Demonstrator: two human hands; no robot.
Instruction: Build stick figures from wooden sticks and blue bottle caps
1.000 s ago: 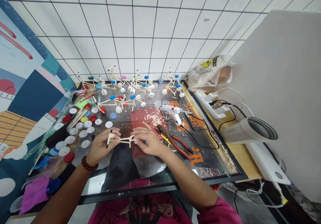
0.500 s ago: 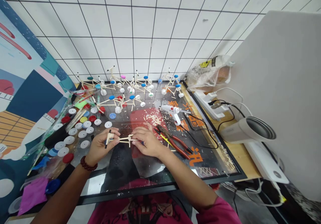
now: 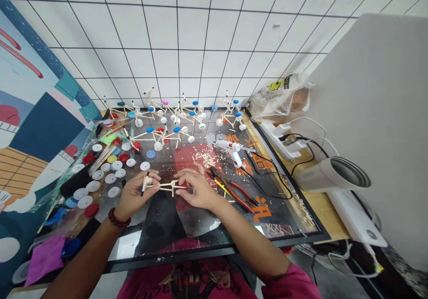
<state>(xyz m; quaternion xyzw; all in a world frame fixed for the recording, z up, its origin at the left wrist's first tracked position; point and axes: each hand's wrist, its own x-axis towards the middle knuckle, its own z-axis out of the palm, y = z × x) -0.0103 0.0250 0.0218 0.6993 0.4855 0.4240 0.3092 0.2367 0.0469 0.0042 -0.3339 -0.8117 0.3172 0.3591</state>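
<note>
A small frame of pale wooden sticks (image 3: 166, 185) is held level between my hands over the glass-topped table. My left hand (image 3: 135, 195) pinches its left end, where a short crosspiece with dark tips (image 3: 145, 184) stands upright. At the other end, the thumb and fingers of my right hand (image 3: 199, 190) close around the thin sticks; their exact contact is partly hidden. Just right of that hand lie red-handled pliers (image 3: 236, 194) and a yellow-handled tool (image 3: 220, 185). A white glue gun (image 3: 230, 148) rests farther back.
Several finished stick models with bottle-cap wheels (image 3: 160, 139) stand along the back. Loose bottle caps (image 3: 92, 186) and a bundle of sticks (image 3: 102, 158) crowd the left side. Wood scraps (image 3: 205, 156) litter a red patch. Cables, a power strip (image 3: 284, 139) and stacked cups (image 3: 331, 174) line the right.
The fingers of my right hand have lifted and spread slightly at the frame's right end. My left hand keeps its grip, and the frame stays nearly in place.
</note>
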